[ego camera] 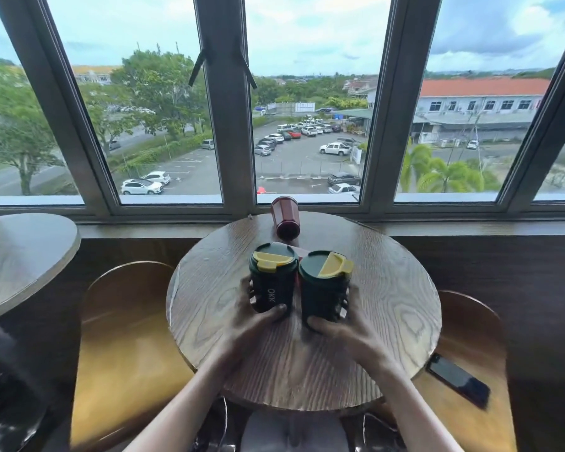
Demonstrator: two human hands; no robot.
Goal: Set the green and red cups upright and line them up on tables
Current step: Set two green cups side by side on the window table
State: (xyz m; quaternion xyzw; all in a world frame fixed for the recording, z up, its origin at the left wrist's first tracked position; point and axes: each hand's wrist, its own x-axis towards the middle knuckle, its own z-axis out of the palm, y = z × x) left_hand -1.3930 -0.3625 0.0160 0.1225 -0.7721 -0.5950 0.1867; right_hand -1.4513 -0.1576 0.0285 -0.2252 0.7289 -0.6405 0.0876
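Your left hand [252,316] is wrapped round the left green cup [272,282], and your right hand [346,324] round the right green cup [324,287]. Both stand upright side by side, nearly touching, mid-counter. That pair looks done. The red cup [286,217] lies tipped at the far edge by the window [294,93], yet to be righted and lined up. The round wooden counter [388,308] holds little else; a second one [23,256] sits left, a phone [458,380] on the right-hand seat [470,327].

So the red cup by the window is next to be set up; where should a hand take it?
Grip the red cup around its mid body, coming from the near side. It appears to lie tipped, base toward the person, lid toward the window, leaving the sides free.
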